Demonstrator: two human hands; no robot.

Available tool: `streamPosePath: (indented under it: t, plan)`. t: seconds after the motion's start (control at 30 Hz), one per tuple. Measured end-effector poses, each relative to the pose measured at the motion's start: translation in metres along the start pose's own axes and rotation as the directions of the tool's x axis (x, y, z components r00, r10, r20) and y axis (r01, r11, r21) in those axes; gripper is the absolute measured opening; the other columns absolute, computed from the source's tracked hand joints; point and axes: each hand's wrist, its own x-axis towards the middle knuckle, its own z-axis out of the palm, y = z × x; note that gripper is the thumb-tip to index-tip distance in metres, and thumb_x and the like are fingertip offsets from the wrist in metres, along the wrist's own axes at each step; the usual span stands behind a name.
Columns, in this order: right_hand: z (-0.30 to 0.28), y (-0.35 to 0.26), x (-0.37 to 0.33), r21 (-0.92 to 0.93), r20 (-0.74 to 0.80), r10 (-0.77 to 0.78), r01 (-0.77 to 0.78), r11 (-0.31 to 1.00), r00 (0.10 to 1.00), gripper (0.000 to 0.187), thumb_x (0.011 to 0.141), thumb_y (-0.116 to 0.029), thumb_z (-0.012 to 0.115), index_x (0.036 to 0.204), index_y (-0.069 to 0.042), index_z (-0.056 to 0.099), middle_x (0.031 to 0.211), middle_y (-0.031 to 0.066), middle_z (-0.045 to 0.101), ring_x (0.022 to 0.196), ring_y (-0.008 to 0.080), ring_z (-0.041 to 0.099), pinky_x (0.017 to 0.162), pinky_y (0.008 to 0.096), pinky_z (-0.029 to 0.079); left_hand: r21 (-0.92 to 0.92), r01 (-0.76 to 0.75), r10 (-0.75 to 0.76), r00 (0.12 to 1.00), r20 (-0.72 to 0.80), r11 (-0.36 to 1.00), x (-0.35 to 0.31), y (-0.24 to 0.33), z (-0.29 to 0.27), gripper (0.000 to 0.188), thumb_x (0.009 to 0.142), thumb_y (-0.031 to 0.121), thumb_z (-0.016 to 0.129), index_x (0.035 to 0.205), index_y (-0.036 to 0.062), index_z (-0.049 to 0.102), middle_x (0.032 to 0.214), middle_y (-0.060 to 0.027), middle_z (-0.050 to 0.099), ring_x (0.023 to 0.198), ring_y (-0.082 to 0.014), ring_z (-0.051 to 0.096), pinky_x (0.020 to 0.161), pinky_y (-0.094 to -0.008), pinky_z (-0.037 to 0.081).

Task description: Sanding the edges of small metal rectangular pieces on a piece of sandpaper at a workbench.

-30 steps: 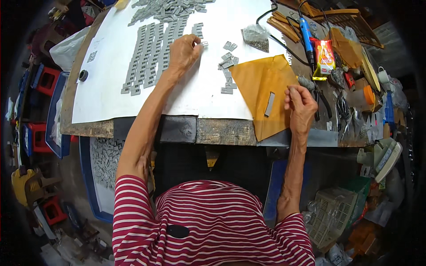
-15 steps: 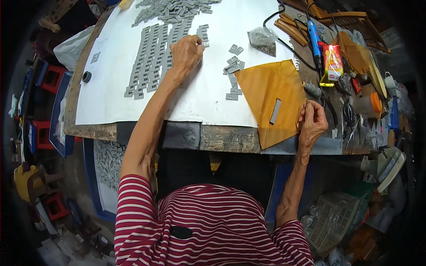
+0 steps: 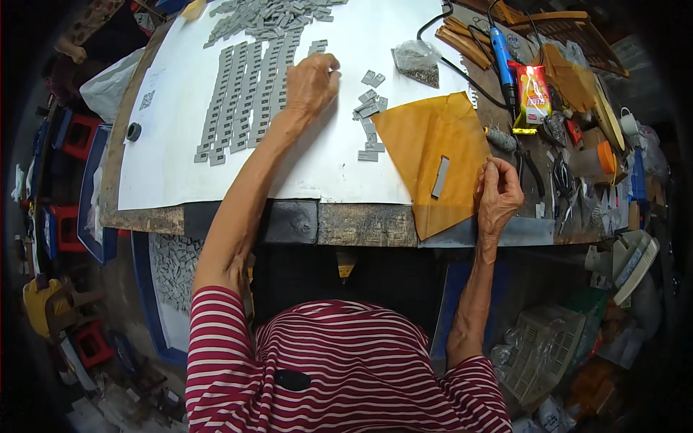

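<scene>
Head view. At upper centre of the frame, the left hand (image 3: 312,85) is seen from its back, fingers curled inward beside a short column of grey pieces (image 3: 318,46); whether it grips a piece cannot be told. Right of centre, the right hand (image 3: 499,195) is partly closed, thumb and forefinger close together at the right edge of a brown sheet (image 3: 408,133); whether they pinch it cannot be told. A grey strip (image 3: 439,177) lies on that sheet. Long rows of grey pieces (image 3: 229,90) occupy the upper left of the white paper (image 3: 170,162), below a loose heap (image 3: 263,20) at the top edge. Scattered pieces (image 3: 370,108) lie left of the sheet.
</scene>
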Motion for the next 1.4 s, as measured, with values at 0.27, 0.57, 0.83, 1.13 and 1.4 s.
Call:
streamPosePath:
  t: [0.27,0.57,0.83,1.13,1.4]
  plan:
    - [0.002,-0.003,-0.003,-0.077,0.016,-0.024,0.025,0.997,1.0,0.008,0.083,-0.005,0.055,0.086,0.002,0.057,0.072,-0.0001,0.052,0.059,0.0045,0.047,0.051,0.0192,0.038,0.043,0.088,-0.096,0.972,0.214,0.995,0.019,0.025,0.023,0.024,0.072,0.026,0.062,0.077,0.0024,0.063,0.069,-0.0126,0.062,0.064,-0.0242,0.06,0.06,-0.0348,0.046]
    - [0.003,-0.004,-0.002,-0.121,0.022,-0.073,0.075,0.99,0.997,0.007,0.081,-0.003,0.056,0.085,0.002,0.057,0.072,-0.0011,0.049,0.058,0.004,0.039,0.05,0.0185,0.033,0.129,0.193,-0.223,0.933,0.282,0.973,0.027,0.032,0.028,0.017,0.064,0.022,0.062,0.072,0.0068,0.063,0.066,-0.0084,0.062,0.067,-0.0243,0.06,0.064,-0.0394,0.043]
    - [0.002,-0.005,-0.004,-0.147,0.017,-0.097,0.098,0.984,0.995,0.006,0.081,-0.003,0.056,0.084,0.002,0.058,0.071,-0.0003,0.05,0.058,0.0046,0.041,0.05,0.019,0.034,0.083,0.131,-0.147,0.961,0.233,0.988,0.024,0.035,0.032,0.017,0.066,0.014,0.059,0.077,0.0019,0.062,0.071,-0.0123,0.062,0.068,-0.0259,0.06,0.063,-0.0384,0.045]
    - [0.004,-0.004,-0.004,-0.101,-0.004,-0.09,0.089,0.991,0.996,0.005,0.081,-0.002,0.056,0.083,0.002,0.057,0.069,0.0005,0.048,0.057,0.0051,0.039,0.049,0.0197,0.033,-0.22,0.191,-0.167,0.979,0.12,0.957,0.01,0.032,0.013,0.017,0.075,0.006,0.058,0.089,-0.0022,0.063,0.08,-0.0135,0.065,0.07,-0.0181,0.061,0.066,-0.0285,0.049]
    - [0.003,-0.003,0.0,-0.185,-0.017,-0.202,0.195,0.963,0.979,0.005,0.08,-0.002,0.056,0.083,0.003,0.057,0.068,-0.0006,0.048,0.056,0.0043,0.037,0.048,0.0193,0.032,-0.496,0.142,-0.089,0.988,0.13,0.856,-0.033,0.044,-0.03,0.018,0.079,0.014,0.056,0.084,-0.003,0.06,0.072,-0.0064,0.06,0.064,-0.0115,0.052,0.061,-0.0247,0.044]
